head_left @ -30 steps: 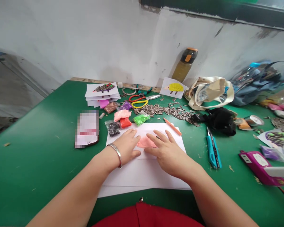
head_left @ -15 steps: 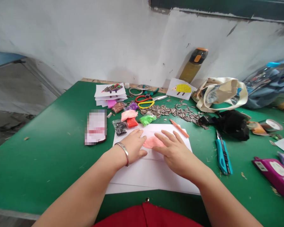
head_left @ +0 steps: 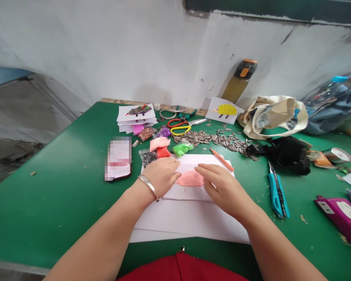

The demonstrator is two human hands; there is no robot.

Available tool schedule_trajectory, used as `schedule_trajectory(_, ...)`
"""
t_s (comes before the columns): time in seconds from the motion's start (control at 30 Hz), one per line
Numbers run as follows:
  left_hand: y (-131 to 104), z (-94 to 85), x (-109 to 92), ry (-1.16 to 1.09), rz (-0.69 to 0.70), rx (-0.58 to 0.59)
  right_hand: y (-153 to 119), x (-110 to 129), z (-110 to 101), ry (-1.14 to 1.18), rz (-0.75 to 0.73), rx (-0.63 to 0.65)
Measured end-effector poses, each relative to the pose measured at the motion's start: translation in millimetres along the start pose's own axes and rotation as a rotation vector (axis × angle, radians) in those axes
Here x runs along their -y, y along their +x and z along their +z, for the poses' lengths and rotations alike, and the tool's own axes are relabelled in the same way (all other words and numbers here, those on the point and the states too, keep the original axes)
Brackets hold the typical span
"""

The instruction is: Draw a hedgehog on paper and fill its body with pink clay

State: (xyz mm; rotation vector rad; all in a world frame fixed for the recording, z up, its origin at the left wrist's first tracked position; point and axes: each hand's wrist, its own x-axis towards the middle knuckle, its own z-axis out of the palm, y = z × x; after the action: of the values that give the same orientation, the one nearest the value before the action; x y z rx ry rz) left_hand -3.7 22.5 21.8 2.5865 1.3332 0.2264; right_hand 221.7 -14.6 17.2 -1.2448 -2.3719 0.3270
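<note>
A flattened patch of pink modelling clay [head_left: 190, 178] lies on a small white sheet [head_left: 181, 194], with thin leg-like lines drawn below it. Under that sheet are larger white papers [head_left: 190, 222]. At the patch's left is my left hand [head_left: 161, 175], wearing a silver bangle; its fingers are stretched out and hold nothing. My right hand [head_left: 222, 185] is at the right edge of the patch, fingers extended and thumb apart, also holding nothing. Whether the fingertips touch the paper is hard to see.
Bags of coloured clay [head_left: 160, 143], scissors [head_left: 181, 125] and sunflower seeds [head_left: 195, 137] spread behind the papers. An orange pen [head_left: 222, 159] lies at their upper right. Further right are a teal utility knife [head_left: 277, 191] and a black pouch [head_left: 291, 154]. A phone [head_left: 118, 158] lies left.
Both hands have drawn back from the clay patch, my right hand moving right, so more of the patch and the drawn legs show. My right fingers are closer together than before.
</note>
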Motion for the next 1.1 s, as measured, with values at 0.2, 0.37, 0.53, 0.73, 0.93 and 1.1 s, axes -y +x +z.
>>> schedule_trajectory(0.2, 8.0, 7.0, 25.8, 0.079, -0.123, -0.322, 1.0, -6.0, 2.7, 0.035, 0.014, 0.021)
schedule_trajectory(0.37, 14.4, 15.9, 38.4, 0.156, -0.155, -0.200, 1.0, -7.9, 3.2, 0.052, 0.042, 0.032)
schedule_trajectory(0.53, 17.5, 22.2, 45.3, 0.163, -0.219, -0.210, 1.6, -6.6, 1.5, 0.070, 0.055, 0.039)
schedule_trajectory(0.73, 18.7, 22.3, 45.6, 0.147, -0.228, -0.276, 1.8, -8.3, 1.7, 0.070, 0.055, 0.034)
schedule_trajectory(0.93, 20.1, 28.2, 55.1, 0.161, -0.327, -0.523, 0.2, -18.1, 0.5, 0.048, 0.043, -0.009)
schedule_trajectory(1.1, 26.0, 32.0, 64.9, 0.098, -0.359, -0.349, -2.5, -27.6, -2.4, -0.008, 0.067, -0.094)
